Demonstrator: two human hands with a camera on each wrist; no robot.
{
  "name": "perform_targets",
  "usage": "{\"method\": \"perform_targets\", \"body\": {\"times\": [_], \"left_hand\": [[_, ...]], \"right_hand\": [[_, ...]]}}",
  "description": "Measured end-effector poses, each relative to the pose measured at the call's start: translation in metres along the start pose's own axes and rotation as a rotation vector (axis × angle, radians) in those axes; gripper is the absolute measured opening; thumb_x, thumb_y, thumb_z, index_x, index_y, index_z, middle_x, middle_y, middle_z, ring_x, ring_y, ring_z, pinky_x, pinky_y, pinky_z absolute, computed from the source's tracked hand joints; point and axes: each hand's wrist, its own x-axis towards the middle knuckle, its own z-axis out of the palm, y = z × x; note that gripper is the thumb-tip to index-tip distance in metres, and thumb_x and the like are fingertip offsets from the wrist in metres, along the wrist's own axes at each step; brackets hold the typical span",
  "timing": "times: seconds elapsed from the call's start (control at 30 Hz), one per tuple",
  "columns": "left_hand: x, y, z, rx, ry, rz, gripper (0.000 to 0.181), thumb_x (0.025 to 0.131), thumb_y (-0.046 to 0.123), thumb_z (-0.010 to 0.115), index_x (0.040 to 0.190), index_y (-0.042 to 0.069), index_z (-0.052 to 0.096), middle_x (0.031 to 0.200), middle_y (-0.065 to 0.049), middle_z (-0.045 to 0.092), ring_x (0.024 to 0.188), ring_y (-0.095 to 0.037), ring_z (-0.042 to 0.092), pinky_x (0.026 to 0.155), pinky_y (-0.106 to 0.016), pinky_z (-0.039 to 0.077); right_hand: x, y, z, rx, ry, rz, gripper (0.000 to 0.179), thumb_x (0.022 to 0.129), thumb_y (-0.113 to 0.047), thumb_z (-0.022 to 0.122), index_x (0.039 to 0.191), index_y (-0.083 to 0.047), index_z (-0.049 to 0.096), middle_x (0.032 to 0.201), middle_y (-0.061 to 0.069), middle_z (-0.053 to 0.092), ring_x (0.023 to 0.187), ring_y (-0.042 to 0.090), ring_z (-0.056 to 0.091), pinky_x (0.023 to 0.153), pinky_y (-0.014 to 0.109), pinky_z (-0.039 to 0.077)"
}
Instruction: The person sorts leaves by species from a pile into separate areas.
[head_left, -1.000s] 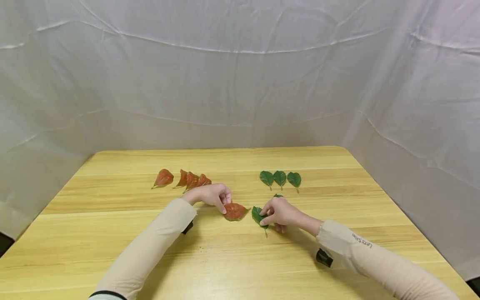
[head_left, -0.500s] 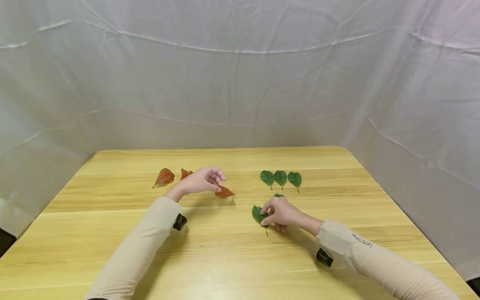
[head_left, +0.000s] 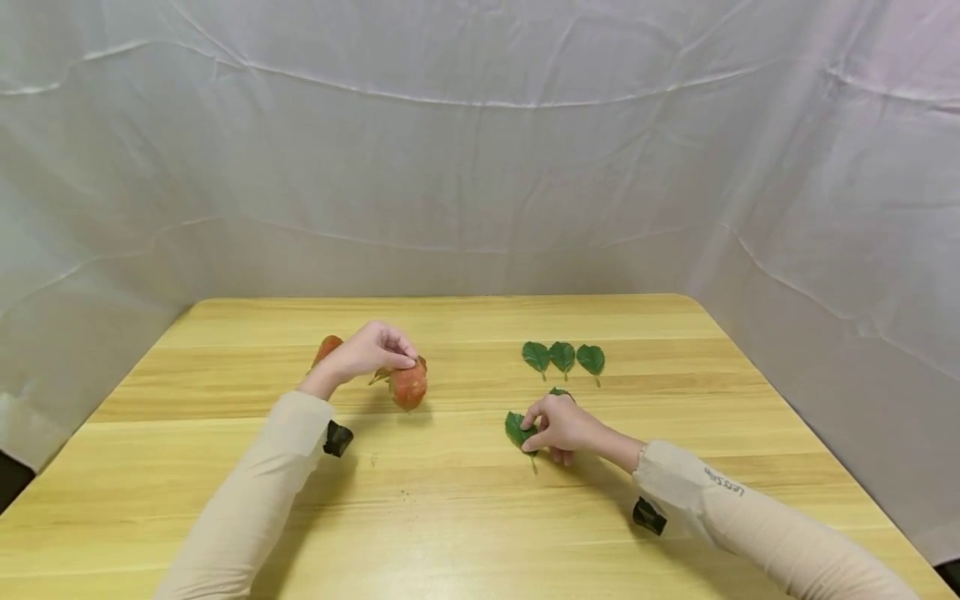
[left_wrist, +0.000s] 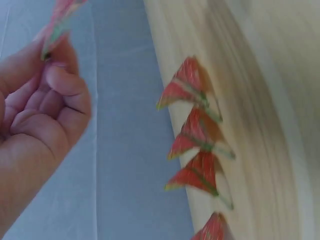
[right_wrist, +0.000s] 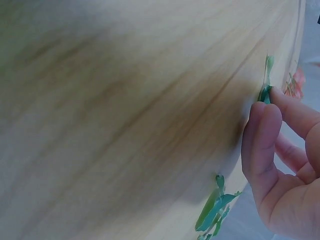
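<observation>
My left hand (head_left: 367, 350) pinches a red leaf (head_left: 410, 389) above the table at the back left. In the left wrist view, thumb and finger grip that leaf by its stem end, its upper part cut off by the frame. Several red leaves (left_wrist: 192, 132) lie in a row near the table's far edge; in the head view the left hand mostly hides them, with one leaf (head_left: 327, 346) showing past the wrist. My right hand (head_left: 567, 423) pinches a green leaf (head_left: 517, 428) low at the table's middle. Another green leaf (head_left: 558, 391) peeks out behind that hand.
Three green leaves (head_left: 562, 357) lie in a row at the back, right of centre. The wood-grain table (head_left: 480, 517) ends at a pale cloth (head_left: 480, 183) hanging behind and on both sides. Small dark specks (head_left: 405, 493) dot the tabletop in front.
My left hand has carried the red leaf from the table's middle back and to the left, and the leaf now hangs tip down. The right hand has stayed on the green leaf.
</observation>
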Motion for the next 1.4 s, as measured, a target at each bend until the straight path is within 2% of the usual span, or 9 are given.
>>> {"method": "perform_targets", "body": {"times": [0.13, 0.3, 0.43, 0.63, 0.8, 1.03, 1.27, 1.4], "left_hand": [[-0.005, -0.004, -0.012, 0.093, -0.032, -0.056, 0.010, 0.082, -0.002, 0.061, 0.087, -0.009, 0.066, 0.080, -0.009, 0.065, 0.067, -0.010, 0.057, 0.063, -0.026, 0.048], [-0.010, -0.009, -0.024, 0.109, -0.045, -0.125, 0.012, 0.082, -0.005, 0.059, 0.089, -0.011, 0.066, 0.085, -0.013, 0.065, 0.061, -0.007, 0.053, 0.059, -0.025, 0.047], [-0.012, -0.013, -0.031, 0.125, -0.056, -0.163, 0.012, 0.081, -0.007, 0.058, 0.090, -0.013, 0.065, 0.082, -0.011, 0.065, 0.053, -0.005, 0.045, 0.052, -0.022, 0.041], [-0.012, -0.020, -0.036, 0.147, -0.116, -0.271, 0.013, 0.080, -0.008, 0.059, 0.091, -0.013, 0.062, 0.070, -0.004, 0.062, 0.053, -0.006, 0.050, 0.050, -0.020, 0.039], [-0.011, -0.028, -0.037, 0.147, -0.092, -0.346, 0.014, 0.080, -0.005, 0.061, 0.092, -0.012, 0.060, 0.070, -0.003, 0.062, 0.053, -0.007, 0.049, 0.050, -0.021, 0.040], [-0.012, -0.038, -0.037, 0.142, -0.050, -0.372, 0.015, 0.079, -0.004, 0.062, 0.091, -0.013, 0.059, 0.070, -0.004, 0.062, 0.051, -0.008, 0.045, 0.049, -0.022, 0.038], [-0.013, -0.040, -0.038, 0.119, -0.036, -0.383, 0.014, 0.080, -0.001, 0.063, 0.090, -0.011, 0.059, 0.070, -0.004, 0.062, 0.057, -0.013, 0.056, 0.053, -0.026, 0.045], [-0.015, -0.039, -0.039, 0.125, -0.029, -0.411, 0.013, 0.082, 0.003, 0.062, 0.091, -0.007, 0.060, 0.072, -0.004, 0.064, 0.060, -0.015, 0.059, 0.050, -0.026, 0.042]], "right_hand": [[0.000, 0.000, 0.000, -0.003, 0.001, 0.000, 0.024, 0.075, -0.009, 0.072, 0.095, 0.002, 0.064, 0.049, 0.007, 0.055, 0.032, 0.013, 0.049, 0.034, 0.029, 0.044], [-0.001, 0.000, 0.000, -0.009, -0.004, -0.008, 0.025, 0.075, -0.009, 0.071, 0.096, 0.003, 0.063, 0.049, 0.007, 0.055, 0.032, 0.014, 0.049, 0.034, 0.029, 0.044], [-0.001, -0.001, -0.001, -0.009, -0.007, -0.003, 0.025, 0.076, -0.009, 0.070, 0.097, 0.003, 0.063, 0.048, 0.007, 0.054, 0.032, 0.014, 0.049, 0.034, 0.029, 0.044], [0.000, 0.001, -0.001, -0.011, -0.012, 0.009, 0.025, 0.076, -0.009, 0.070, 0.098, 0.003, 0.064, 0.048, 0.008, 0.054, 0.032, 0.014, 0.049, 0.034, 0.030, 0.044], [-0.001, 0.001, 0.000, -0.002, -0.016, -0.010, 0.026, 0.076, -0.009, 0.070, 0.098, 0.004, 0.063, 0.047, 0.008, 0.053, 0.032, 0.013, 0.049, 0.034, 0.029, 0.044], [-0.002, 0.001, 0.000, -0.002, -0.016, -0.034, 0.025, 0.076, -0.008, 0.070, 0.097, 0.006, 0.063, 0.046, 0.007, 0.053, 0.031, 0.013, 0.049, 0.033, 0.029, 0.043], [-0.002, -0.001, -0.002, -0.015, -0.020, -0.026, 0.021, 0.079, -0.007, 0.067, 0.096, 0.005, 0.064, 0.046, 0.007, 0.053, 0.031, 0.013, 0.048, 0.034, 0.029, 0.044], [-0.002, -0.001, -0.002, -0.017, -0.022, -0.016, 0.019, 0.081, -0.010, 0.066, 0.095, 0.003, 0.064, 0.045, 0.007, 0.052, 0.031, 0.013, 0.048, 0.034, 0.029, 0.043]]}}
